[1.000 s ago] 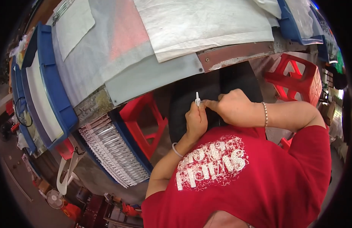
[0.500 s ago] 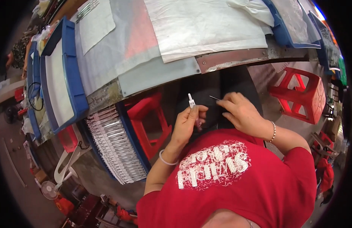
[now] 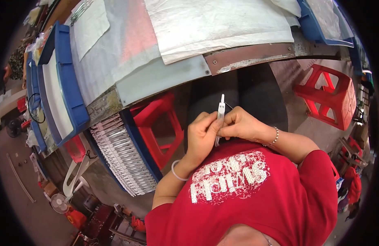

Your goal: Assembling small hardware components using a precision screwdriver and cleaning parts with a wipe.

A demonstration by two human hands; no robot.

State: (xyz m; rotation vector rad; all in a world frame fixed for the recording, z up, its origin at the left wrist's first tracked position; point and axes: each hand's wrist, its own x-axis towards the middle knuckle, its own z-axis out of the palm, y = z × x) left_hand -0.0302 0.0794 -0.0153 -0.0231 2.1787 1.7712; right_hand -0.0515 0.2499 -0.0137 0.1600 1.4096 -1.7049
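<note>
My left hand [image 3: 202, 137] is closed on a slim silver-white metal piece [image 3: 221, 109], held upright above my lap. Its top narrows to a tip, and two small dark holes show just below. My right hand [image 3: 247, 125] has come against the left one, its fingers pinched at the side of the piece. From those fingers sticks out the end of a thin dark rod [image 3: 229, 106], whose kind I cannot make out. Fingers cover the lower middle of the metal piece, though its bottom end shows beneath them.
A worktable with a white cloth [image 3: 218, 30] lies ahead, its worn edge [image 3: 251, 55] above my knees. Left of me, a blue crate [image 3: 141, 143] holds rows of similar silver pieces. Red plastic stools [image 3: 346, 98] stand at both sides. Blue trays [image 3: 76, 94] sit on the table's left.
My right hand has moved left and met the left hand at the metal piece. The left hand has shifted slightly right, and the piece stands more upright. The view has moved slightly.
</note>
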